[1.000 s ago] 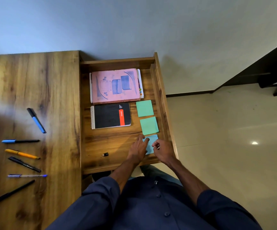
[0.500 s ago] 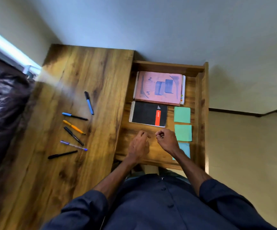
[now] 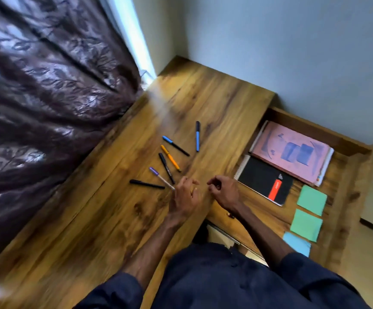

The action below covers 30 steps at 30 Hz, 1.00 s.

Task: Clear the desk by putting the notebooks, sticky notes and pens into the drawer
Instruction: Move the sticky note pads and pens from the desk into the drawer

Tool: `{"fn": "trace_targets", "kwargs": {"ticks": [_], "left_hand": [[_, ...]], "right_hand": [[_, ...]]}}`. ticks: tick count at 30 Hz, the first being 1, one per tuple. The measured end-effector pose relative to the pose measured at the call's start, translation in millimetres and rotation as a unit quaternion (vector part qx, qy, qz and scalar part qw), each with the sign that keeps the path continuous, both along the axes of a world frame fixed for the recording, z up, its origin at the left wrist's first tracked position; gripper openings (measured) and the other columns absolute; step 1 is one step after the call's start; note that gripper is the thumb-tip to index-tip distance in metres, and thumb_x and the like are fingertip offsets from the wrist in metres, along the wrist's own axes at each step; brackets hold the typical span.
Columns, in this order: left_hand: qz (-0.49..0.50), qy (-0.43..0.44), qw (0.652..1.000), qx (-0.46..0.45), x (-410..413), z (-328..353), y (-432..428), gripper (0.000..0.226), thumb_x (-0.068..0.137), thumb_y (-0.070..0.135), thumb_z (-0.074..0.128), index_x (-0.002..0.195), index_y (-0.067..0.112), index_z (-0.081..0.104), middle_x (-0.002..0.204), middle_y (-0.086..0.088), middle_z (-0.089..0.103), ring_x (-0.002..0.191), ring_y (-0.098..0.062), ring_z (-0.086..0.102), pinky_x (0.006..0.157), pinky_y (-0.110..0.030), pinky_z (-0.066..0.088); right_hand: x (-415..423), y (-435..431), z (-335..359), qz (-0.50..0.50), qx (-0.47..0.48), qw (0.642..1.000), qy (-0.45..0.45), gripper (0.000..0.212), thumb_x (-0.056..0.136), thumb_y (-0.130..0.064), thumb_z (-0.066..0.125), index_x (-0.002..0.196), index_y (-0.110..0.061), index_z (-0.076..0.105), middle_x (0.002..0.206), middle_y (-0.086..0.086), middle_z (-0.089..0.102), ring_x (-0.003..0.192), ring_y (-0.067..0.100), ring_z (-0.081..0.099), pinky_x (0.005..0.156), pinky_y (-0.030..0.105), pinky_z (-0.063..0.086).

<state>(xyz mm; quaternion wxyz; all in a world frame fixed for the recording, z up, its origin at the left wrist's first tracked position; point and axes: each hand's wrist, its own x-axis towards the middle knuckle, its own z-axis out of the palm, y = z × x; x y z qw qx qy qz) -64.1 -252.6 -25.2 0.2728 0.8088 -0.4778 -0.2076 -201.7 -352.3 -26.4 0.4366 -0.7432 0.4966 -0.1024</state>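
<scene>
Six pens [image 3: 170, 158], two notebooks [image 3: 264, 180], two green sticky notes [image 3: 312, 200], one blue sticky note [image 3: 296, 243]

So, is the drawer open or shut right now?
Open: the drawer is out beside the desk, with the black notebook and a green sticky note lying inside.
</scene>
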Motion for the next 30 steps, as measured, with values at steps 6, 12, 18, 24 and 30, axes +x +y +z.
{"fn": "trace_targets", "kwargs": {"ticks": [6,12,18,24,30], "left_hand": [[0.097,0.006,0.995,0.009,53.9,-3.0,36.5,0.016,0.09,0.014,0.064,0.102,0.023,0.067,0.105,0.005,0.064,0.09,-0.014,0.065,0.073,-0.033,0.055],[0.284,0.008,0.957,0.061,95.7,-6.9,59.6,0.016,0.091,0.041,0.067,0.091,0.025,0.065,0.09,0.007,0.071,0.08,-0.017,0.066,0.065,-0.029,0.045],[0.368,0.061,0.915,0.154,133.2,-26.5,46.1,0.047,0.091,0.059,0.059,0.091,0.013,0.072,0.096,-0.007,0.075,0.091,-0.029,0.069,0.079,-0.036,0.053],[0.361,0.076,0.909,0.191,150.4,-28.2,30.8,0.046,0.086,0.053,0.062,0.093,0.01,0.076,0.09,-0.007,0.077,0.083,-0.026,0.072,0.071,-0.034,0.057],[0.316,0.068,0.933,0.161,146.2,-15.8,41.0,0.035,0.091,0.055,0.061,0.081,0.022,0.07,0.078,0.005,0.073,0.064,-0.01,0.065,0.054,-0.025,0.05]], "right_hand": [[66.1,18.1,-8.1,0.072,0.001,0.997,0.021,0.012,0.085,-0.012,0.069,0.092,-0.018,0.077,0.086,-0.005,0.074,0.075,0.008,0.066,0.072,0.024,0.052],[104.6,31.7,-8.4,0.138,-0.018,0.99,0.037,0.007,0.084,-0.011,0.071,0.088,-0.015,0.076,0.076,-0.008,0.068,0.066,0.007,0.061,0.064,0.017,0.046],[123.2,24.4,-8.9,0.141,-0.022,0.988,0.062,0.009,0.084,-0.012,0.069,0.087,-0.017,0.076,0.083,-0.005,0.074,0.074,0.013,0.067,0.07,0.028,0.052],[147.8,5.9,-14.8,0.097,-0.053,0.99,0.087,0.003,0.087,-0.022,0.071,0.088,-0.02,0.069,0.088,0.001,0.072,0.082,0.018,0.067,0.071,0.034,0.056],[176.1,0.3,-19.5,0.152,-0.117,0.973,0.129,0.018,0.09,-0.026,0.073,0.092,-0.012,0.061,0.088,0.008,0.065,0.079,0.025,0.06,0.063,0.041,0.048]]}}
